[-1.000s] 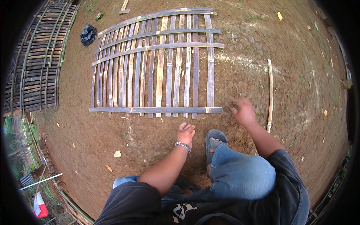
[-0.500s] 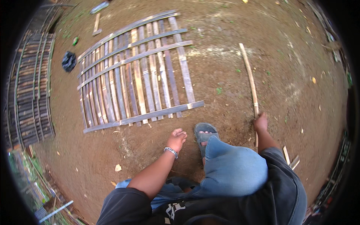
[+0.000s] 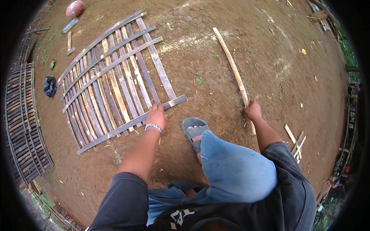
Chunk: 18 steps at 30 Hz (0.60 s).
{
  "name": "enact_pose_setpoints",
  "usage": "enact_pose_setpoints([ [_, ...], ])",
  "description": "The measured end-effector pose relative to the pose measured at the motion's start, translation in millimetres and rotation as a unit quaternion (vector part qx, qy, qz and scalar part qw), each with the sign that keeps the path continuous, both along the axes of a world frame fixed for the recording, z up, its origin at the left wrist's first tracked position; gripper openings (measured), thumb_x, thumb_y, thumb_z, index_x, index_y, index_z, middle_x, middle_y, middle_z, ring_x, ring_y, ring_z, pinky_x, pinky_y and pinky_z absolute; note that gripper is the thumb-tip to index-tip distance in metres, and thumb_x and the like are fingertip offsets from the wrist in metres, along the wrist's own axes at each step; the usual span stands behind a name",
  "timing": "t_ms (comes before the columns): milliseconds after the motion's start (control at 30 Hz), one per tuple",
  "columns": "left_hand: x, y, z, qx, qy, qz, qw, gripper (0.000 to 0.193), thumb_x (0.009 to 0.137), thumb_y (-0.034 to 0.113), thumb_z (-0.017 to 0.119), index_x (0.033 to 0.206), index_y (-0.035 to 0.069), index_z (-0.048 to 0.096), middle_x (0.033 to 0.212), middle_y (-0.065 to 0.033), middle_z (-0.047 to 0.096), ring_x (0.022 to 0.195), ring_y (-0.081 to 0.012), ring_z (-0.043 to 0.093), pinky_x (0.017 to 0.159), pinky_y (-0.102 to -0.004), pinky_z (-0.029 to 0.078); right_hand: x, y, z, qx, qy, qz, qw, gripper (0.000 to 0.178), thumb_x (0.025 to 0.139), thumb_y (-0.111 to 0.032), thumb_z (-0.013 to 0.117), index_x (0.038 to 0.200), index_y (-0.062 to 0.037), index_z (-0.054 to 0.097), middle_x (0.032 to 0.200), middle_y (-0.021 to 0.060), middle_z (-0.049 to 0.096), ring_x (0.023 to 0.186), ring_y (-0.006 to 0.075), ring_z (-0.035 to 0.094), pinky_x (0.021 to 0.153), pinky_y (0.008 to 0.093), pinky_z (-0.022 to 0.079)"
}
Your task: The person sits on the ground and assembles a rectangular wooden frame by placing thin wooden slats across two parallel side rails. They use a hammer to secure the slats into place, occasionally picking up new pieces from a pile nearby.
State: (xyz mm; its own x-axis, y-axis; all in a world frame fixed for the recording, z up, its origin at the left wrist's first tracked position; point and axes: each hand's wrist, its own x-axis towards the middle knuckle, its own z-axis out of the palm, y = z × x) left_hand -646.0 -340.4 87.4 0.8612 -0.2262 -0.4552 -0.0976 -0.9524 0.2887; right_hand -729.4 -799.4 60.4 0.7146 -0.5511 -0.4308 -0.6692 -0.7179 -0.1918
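Observation:
A panel of split bamboo slats (image 3: pixel 107 69) lies flat on the dirt ahead and to the left, its long slats crossed by several strips. My left hand (image 3: pixel 157 116) is at the panel's near crosspiece (image 3: pixel 115 131), close to its right end, fingers bent over the strip and closed on it. On the right, a long split bamboo strip (image 3: pixel 231 61) stretches away from me. My right hand (image 3: pixel 253 110) is wrapped around it near its close end, and a short piece sticks out below my fist.
My sandalled foot (image 3: pixel 195 133) stands between panel and strip. Short bamboo offcuts (image 3: pixel 296 142) lie by my right elbow. At far left are another slatted panel (image 3: pixel 25 119), a black plastic bag (image 3: pixel 50 86), a wooden-handled hammer-like tool (image 3: pixel 69 43), a clear bottle (image 3: pixel 69 25) and a reddish ball (image 3: pixel 74 9).
My left hand has moved forward and left from open air onto the panel's near crosspiece. My right hand keeps its hold on the bamboo strip. The view has turned, shifting the scene leftward.

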Motion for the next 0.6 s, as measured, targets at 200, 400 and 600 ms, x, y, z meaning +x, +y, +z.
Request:
enact_pose_setpoints([
  [200,12.0,-8.5,-24.1,0.064,-0.022,-0.068,0.995,0.051,0.083,0.016,0.071,0.132,0.008,0.056,0.134,-0.0134,0.053,0.129,-0.0321,0.048,0.107,-0.0449,0.044,-14.5,9.3,8.5,0.145,-0.061,-0.045,0.986,0.04,0.076,-0.013,0.076,0.11,-0.0047,0.059,0.09,0.0104,0.067,0.081,0.023,0.065,0.078,0.036,0.053],
  [400,23.2,-9.3,-29.9,0.11,-0.034,-0.129,0.985,0.034,0.087,0.016,0.066,0.12,0.009,0.062,0.124,-0.0124,0.058,0.124,-0.0304,0.053,0.101,-0.045,0.046,-20.9,33.0,4.8,0.395,-0.108,-0.123,0.904,0.029,0.087,-0.004,0.072,0.113,-0.005,0.059,0.086,0.0024,0.065,0.077,0.0135,0.061,0.072,0.0294,0.052],
  [600,28.2,-1.9,-38.0,0.097,-0.059,-0.158,0.981,0.027,0.086,0.018,0.069,0.112,0.01,0.063,0.119,-0.0121,0.061,0.12,-0.029,0.057,0.098,-0.0448,0.047,-12.2,80.5,20.2,0.536,-0.088,-0.205,0.814,0.033,0.095,-0.002,0.062,0.125,-0.005,0.049,0.099,0.006,0.065,0.088,0.0182,0.068,0.07,0.0355,0.059],
])
